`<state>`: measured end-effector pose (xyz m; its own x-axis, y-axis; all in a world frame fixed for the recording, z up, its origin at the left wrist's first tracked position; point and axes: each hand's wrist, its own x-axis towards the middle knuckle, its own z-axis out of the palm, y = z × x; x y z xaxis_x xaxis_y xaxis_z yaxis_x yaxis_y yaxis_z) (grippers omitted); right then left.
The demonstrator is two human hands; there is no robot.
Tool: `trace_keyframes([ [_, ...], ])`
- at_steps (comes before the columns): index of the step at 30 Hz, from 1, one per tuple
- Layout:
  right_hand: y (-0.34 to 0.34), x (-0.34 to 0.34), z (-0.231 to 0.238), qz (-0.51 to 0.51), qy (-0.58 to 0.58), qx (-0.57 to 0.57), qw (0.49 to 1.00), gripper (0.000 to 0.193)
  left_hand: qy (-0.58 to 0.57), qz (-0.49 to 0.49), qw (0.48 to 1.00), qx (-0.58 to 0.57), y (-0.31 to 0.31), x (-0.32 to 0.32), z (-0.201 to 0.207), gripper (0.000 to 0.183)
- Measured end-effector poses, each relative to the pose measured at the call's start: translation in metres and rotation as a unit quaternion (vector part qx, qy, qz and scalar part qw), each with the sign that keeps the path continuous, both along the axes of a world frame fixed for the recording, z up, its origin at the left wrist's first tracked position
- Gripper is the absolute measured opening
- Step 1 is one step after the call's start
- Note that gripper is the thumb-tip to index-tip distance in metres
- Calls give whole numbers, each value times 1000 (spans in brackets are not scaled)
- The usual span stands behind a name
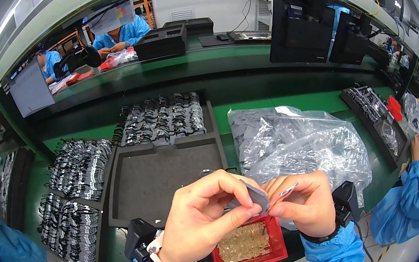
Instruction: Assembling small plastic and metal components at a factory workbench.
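Note:
My left hand (205, 214) is closed around a flat grey piece (258, 197), pinching it between thumb and fingers. Close against its right edge, my right hand (305, 200) has its thumb and fingers pressed together. A small pale piece with a dark spot (289, 189) shows along the right fingers; its kind is unclear, and whatever sits between the fingertips is too small to make out. Just below both hands stands a red bin (279, 254) filled with many small gold-coloured parts (244, 244).
A dark foam tray (168, 177) lies beyond my left hand. Trays of black-and-silver parts (162, 119) (78, 168) stand behind and left of it. A clear plastic bag (302, 144) of grey pieces lies at right. Co-workers (415, 188) sit at both sides and across.

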<state>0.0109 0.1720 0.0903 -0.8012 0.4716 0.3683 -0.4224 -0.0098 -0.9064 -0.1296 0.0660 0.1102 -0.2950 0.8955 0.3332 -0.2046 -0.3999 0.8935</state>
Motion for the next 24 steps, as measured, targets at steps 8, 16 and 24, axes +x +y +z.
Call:
trace_keyframes([
  [8, -3, 1, 1, 2, -13, -30, 999, 10, -8, 8, 1000, -2, 0, 1, -1, 17],
  [16, -3, 2, -2, 17, 21, -42, 999, 9, -1, 19, 1000, 11, 0, 3, -1, 18],
  [24, -2, 0, -1, 14, 16, -37, 999, 9, -20, 27, 999, -3, 1, 5, 0, 17],
])
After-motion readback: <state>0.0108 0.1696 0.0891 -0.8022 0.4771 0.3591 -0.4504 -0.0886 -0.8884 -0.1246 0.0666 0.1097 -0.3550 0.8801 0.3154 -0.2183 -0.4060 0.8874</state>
